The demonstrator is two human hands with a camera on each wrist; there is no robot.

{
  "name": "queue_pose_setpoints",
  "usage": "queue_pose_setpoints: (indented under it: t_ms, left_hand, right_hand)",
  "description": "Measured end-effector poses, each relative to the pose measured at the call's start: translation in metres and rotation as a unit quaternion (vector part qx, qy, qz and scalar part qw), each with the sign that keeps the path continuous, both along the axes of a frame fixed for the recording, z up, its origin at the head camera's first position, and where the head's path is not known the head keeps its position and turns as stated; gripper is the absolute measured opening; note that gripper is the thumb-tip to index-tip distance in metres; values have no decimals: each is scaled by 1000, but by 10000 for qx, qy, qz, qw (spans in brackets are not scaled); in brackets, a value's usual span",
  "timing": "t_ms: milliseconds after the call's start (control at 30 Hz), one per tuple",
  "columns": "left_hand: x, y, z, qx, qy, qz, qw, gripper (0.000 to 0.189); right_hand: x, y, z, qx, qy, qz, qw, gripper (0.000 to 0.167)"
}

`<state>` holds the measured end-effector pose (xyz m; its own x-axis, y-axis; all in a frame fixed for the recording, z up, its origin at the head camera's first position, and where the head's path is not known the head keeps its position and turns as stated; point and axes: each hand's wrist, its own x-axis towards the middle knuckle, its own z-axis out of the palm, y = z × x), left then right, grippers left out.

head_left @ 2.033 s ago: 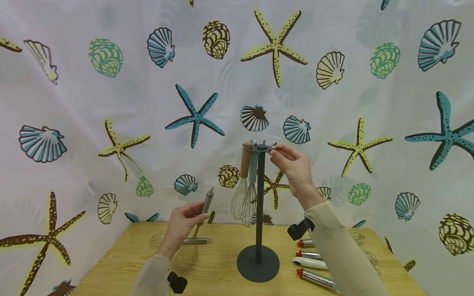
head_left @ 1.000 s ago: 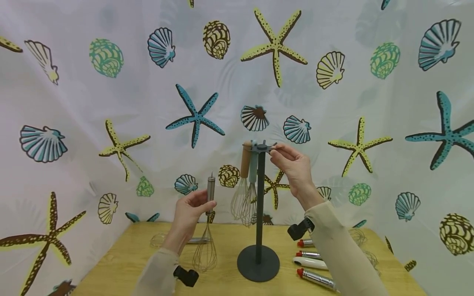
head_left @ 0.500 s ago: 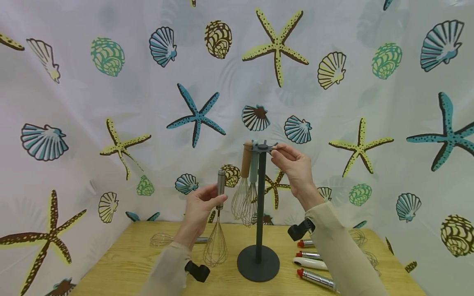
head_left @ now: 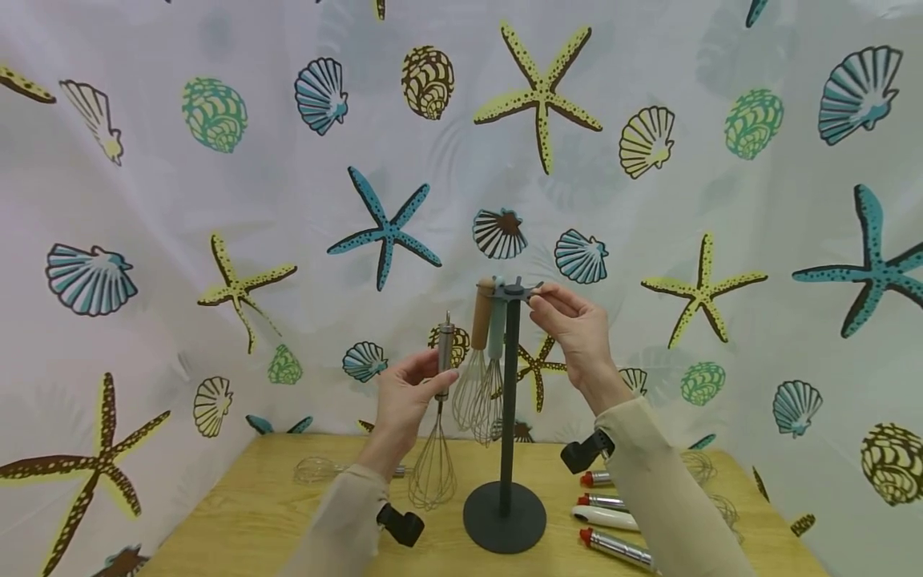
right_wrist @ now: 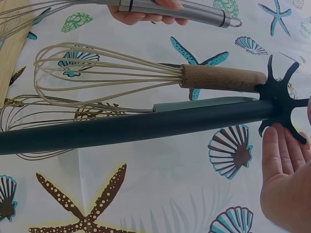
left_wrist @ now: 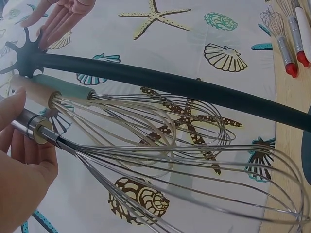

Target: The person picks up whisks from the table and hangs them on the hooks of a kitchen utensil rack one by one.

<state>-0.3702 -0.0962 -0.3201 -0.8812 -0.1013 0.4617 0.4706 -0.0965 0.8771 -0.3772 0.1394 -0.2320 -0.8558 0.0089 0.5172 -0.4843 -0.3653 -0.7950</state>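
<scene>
In my left hand (head_left: 405,394) is a metal whisk (head_left: 445,340), gripped by its steel handle between thumb and fingers, wire loops hanging down. It stands upright just left of a dark stand (head_left: 509,401). From the stand's left-hand hooks hang a wooden-handled whisk (right_wrist: 214,77) and a whisk with a pale green handle (head_left: 497,330). At the top, my right hand (head_left: 580,332) pinches a hook of the stand's hooked head (right_wrist: 281,99). The held whisk's top ring (right_wrist: 235,22) is apart from the hooks.
Another metal whisk (head_left: 317,470) lies on the wooden table (head_left: 238,513) behind the left forearm. On the right lie several whisks, including a red-tipped metal one (head_left: 616,547) and a white-handled one (head_left: 606,517). A patterned curtain (head_left: 288,200) surrounds the table.
My left hand has raised the tilted metal whisk upright and carried it right, close to the hanging whisks. The right hand has stayed at the stand's head.
</scene>
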Motion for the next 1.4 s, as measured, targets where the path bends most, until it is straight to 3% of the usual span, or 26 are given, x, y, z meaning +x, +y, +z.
queue_pose_setpoints:
  t_ms: [567, 867, 1400]
  left_hand:
    - [-3, 18, 14, -32, 294, -34, 9996, 33]
    - [-9, 25, 20, -88, 276, -14, 9996, 33]
    - [-8, 37, 27, 115, 246, -42, 9996, 34]
  right_hand:
    - [2, 1, 0, -17, 23, -50, 10000, 19]
    - [1, 1, 0, -24, 50, -75, 10000, 21]
    - [2, -3, -1, 48, 37, -154, 9999, 23]
